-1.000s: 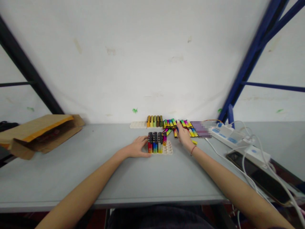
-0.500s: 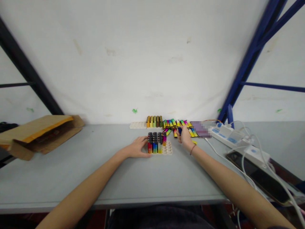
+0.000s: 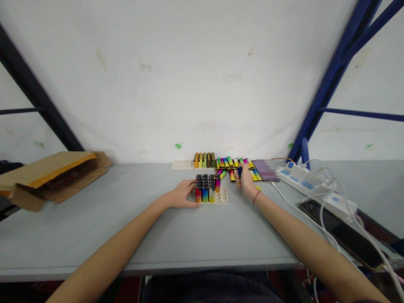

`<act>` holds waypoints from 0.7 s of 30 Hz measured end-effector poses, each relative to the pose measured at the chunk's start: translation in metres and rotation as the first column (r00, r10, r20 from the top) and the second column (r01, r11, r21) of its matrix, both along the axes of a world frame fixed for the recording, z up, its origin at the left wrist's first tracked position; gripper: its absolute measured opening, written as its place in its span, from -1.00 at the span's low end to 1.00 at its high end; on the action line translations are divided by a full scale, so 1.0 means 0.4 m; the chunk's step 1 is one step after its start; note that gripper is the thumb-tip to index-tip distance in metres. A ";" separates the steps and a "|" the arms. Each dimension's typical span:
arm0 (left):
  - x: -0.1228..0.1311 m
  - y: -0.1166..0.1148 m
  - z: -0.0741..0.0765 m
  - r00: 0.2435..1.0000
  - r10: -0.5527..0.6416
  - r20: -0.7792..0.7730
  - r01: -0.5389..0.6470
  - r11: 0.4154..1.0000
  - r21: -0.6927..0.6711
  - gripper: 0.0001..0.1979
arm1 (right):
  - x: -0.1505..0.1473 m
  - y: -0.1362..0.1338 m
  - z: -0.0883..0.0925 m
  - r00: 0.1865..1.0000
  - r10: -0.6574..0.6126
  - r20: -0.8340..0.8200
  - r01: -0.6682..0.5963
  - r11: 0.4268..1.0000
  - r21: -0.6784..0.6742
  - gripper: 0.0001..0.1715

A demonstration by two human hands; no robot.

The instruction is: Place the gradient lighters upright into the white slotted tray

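Note:
My left hand (image 3: pixel 183 195), thumb and fingers apart, rests against the left side of a white holder (image 3: pixel 221 199). Colourful lighters (image 3: pixel 205 189) with black tops stand upright in rows there, while holes show at its right end. To the right of it, my right hand (image 3: pixel 246 183) is closed on a dark blue lighter (image 3: pixel 240 171). Just behind that hand lies a pile of colourful lighters (image 3: pixel 227 163). A second white holder (image 3: pixel 182 165) stands by the wall, with yellow, orange and dark green lighters (image 3: pixel 204 160) upright in its right part.
An open brown paper package (image 3: pixel 72 179) lies at the left. On the right are a purple pixelated object (image 3: pixel 267 170), a white power strip (image 3: pixel 315 187) with loose white cables, and a black phone (image 3: pixel 344 235). A blue metal frame (image 3: pixel 328 84) rises at the right.
My right hand has shifted very slightly, with the dark blue lighter still in it. The left hand stays against the holder.

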State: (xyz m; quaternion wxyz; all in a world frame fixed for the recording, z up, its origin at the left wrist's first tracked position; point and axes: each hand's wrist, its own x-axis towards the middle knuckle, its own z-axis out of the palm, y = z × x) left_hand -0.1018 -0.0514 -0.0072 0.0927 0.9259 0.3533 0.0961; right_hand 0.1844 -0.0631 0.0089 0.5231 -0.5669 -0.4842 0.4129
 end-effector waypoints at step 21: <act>0.001 -0.001 0.003 1.000 0.006 -0.021 -0.006 1.000 -0.011 -0.14 | -0.022 -0.022 0.023 0.975 -0.038 -0.219 0.019 0.996 -0.086 -0.45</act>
